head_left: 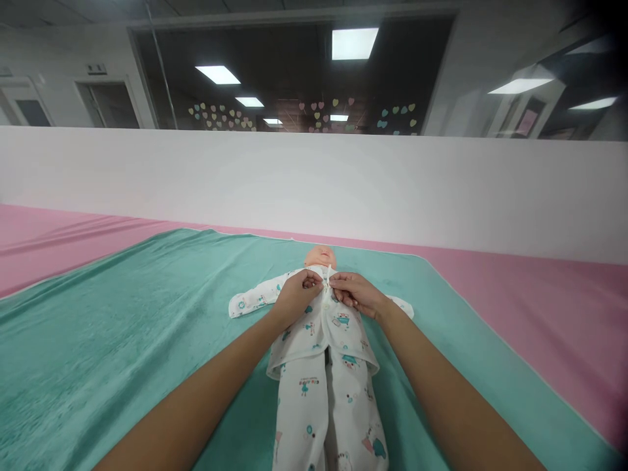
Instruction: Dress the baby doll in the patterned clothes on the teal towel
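A baby doll [321, 256] lies on its back, its head at the far end, dressed in a white printed jacket [299, 327] and matching trousers [301, 412]. Both sleeves stretch out to the sides. At the upper chest, my left hand [300, 296] pinches the left edge of the jacket's front opening. Opposite it, my right hand [358, 292] pinches the other edge, close to the collar. The fingertips nearly meet there, and a bit of white edging sticks up between them. Lower down, the jacket front meets along its middle. Whatever small fastener lies under my fingers is hidden.
A green blanket [122, 333] lies beneath the doll, over a pink cover [554, 314]. Behind them stands a low white wall [275, 183], topped by a dark window [294, 72] with heart-shaped stickers.
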`<state>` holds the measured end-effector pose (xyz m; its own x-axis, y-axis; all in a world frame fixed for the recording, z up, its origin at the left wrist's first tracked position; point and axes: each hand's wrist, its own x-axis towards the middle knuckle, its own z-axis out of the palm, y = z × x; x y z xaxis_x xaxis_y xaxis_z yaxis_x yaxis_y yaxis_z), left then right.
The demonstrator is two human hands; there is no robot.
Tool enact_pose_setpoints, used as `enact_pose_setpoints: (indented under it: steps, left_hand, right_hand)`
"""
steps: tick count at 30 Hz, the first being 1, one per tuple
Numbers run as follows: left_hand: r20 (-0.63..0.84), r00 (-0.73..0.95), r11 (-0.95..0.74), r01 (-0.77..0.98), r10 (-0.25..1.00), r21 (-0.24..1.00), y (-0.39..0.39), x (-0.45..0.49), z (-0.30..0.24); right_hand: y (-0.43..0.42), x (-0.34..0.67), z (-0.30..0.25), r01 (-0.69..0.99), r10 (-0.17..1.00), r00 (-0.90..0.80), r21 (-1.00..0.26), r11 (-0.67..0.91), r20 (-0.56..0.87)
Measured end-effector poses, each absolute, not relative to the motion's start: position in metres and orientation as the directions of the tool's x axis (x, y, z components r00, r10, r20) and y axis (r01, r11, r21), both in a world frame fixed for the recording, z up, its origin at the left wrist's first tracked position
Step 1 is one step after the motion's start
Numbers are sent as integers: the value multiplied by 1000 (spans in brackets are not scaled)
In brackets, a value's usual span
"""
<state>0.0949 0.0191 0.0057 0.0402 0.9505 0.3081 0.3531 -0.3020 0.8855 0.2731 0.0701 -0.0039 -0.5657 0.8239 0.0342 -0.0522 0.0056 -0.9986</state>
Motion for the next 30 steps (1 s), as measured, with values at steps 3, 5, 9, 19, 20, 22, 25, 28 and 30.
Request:
enact_pose_setpoints:
  steps: [3, 5, 9, 19, 20, 22, 25, 28, 30]
  left_hand:
    - [303, 41, -298, 354, 952, 887, 19, 95, 6]
    - [302, 40, -296, 353, 952, 888, 19, 95, 6]
    - [313, 44, -308, 350, 949, 885, 19, 95, 5]
    - [324, 41, -315, 372, 945, 873, 18, 96, 7]
    - [324, 40, -314, 379, 945, 870, 17, 96, 7]
    - [324, 42, -314, 386, 945, 867, 17, 96, 8]
    - [318, 45, -309, 391, 947, 867, 16, 96, 9]
    - [313, 49, -306, 403, 948, 863, 16, 96, 8]
    - [328, 48, -317, 416, 944, 852, 18, 97, 6]
  right_hand:
    - [71, 273, -5, -49, 830, -557, -999, 2, 29]
    - [71, 273, -5, -45, 830, -557, -999, 0, 26]
    - [71, 274, -6, -62, 821, -570, -998, 2, 37]
    - [71, 275, -4, -49, 809, -587, -999, 7, 34]
    - [71, 275, -4, -48, 807, -589, -999, 9, 35]
    - [71, 276, -4, -42, 802, -597, -999, 13, 36]
    - [70, 276, -3, -17, 798, -602, -1000, 23, 29]
    - [68, 275, 0, 0, 792, -610, -999, 40, 31]
    - [66, 274, 2, 11, 788, -615, -999, 53, 35]
